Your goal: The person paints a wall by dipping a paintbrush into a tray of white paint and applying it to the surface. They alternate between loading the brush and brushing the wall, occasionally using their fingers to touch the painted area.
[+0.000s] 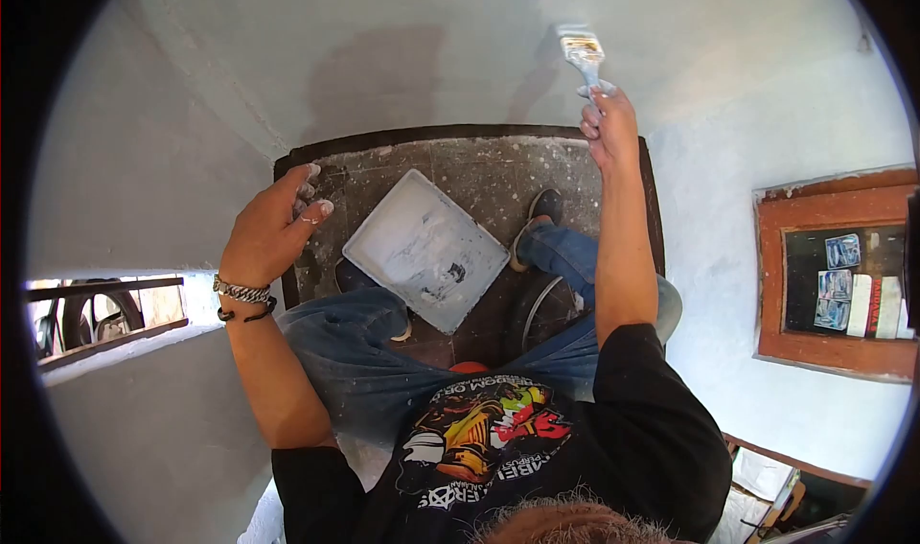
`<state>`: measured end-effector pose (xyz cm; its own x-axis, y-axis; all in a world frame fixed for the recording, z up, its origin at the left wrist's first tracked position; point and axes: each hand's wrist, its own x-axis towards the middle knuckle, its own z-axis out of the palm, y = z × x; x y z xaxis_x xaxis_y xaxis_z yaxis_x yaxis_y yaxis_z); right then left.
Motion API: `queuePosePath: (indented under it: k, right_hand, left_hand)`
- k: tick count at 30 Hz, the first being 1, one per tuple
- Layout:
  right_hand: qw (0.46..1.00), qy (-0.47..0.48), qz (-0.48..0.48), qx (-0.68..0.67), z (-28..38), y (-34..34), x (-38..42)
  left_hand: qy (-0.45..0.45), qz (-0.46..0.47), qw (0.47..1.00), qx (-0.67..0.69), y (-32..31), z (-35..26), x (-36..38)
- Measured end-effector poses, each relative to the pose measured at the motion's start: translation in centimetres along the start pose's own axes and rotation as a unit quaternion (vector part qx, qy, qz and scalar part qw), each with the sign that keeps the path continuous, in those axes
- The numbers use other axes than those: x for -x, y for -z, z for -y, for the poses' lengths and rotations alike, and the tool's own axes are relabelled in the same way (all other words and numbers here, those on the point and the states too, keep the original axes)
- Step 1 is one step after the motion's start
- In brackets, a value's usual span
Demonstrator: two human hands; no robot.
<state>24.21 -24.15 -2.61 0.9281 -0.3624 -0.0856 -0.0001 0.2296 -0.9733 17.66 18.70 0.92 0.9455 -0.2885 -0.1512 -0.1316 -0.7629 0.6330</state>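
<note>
My right hand (608, 122) is raised and shut on the handle of a flat paintbrush (583, 53), whose bristles touch the white wall (402, 55) ahead. My left hand (278, 228) hangs in the air with paint-flecked fingers loosely curled, holding nothing, near the left edge of a dark, paint-spattered table (479, 170). A white paint tray (425, 249) lies on that table between my feet. I stand on the table in blue jeans.
A barred window opening (105, 314) is in the left wall. A wooden-framed niche (843, 276) with small packets is set in the right wall. A metal bucket rim (546, 304) shows beside my right leg. Clutter lies at the lower right.
</note>
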Motion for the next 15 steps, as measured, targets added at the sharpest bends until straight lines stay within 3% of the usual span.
queuePosePath:
  k: [3, 4, 6, 9, 11, 13, 15]
  right_hand:
    - [0.995, 0.079, -0.021, 0.049, 0.8, 0.4, 1.3]
    - [0.977, 0.153, -0.049, 0.142, 0.4, 0.4, 0.9]
    - [0.894, 0.292, -0.108, 0.321, -1.3, 0.7, -0.5]
    - [0.763, 0.432, -0.187, 0.443, -5.6, -0.2, -3.0]
    - [0.764, 0.368, -0.144, 0.511, -10.2, 0.1, -4.7]
    - [0.818, 0.260, -0.118, 0.499, -13.3, 0.1, -3.3]
    - [0.824, 0.198, -0.104, 0.521, -16.5, 1.3, -1.9]
  left_hand:
    - [-0.004, -0.015, 1.000, -0.019, 0.1, 0.3, 0.4]
    - [0.003, -0.009, 1.000, -0.021, 0.1, 0.3, 0.4]
    - [0.008, 0.004, 1.000, -0.025, 0.0, 0.2, 0.4]
    - [0.006, 0.009, 1.000, -0.025, -0.1, 0.4, 0.1]
    - [0.008, 0.013, 1.000, -0.021, -0.2, 0.4, -0.1]
    - [0.009, 0.018, 1.000, -0.021, -0.6, 0.7, -0.4]
    - [0.009, 0.020, 1.000, -0.022, -0.5, 0.8, -0.5]
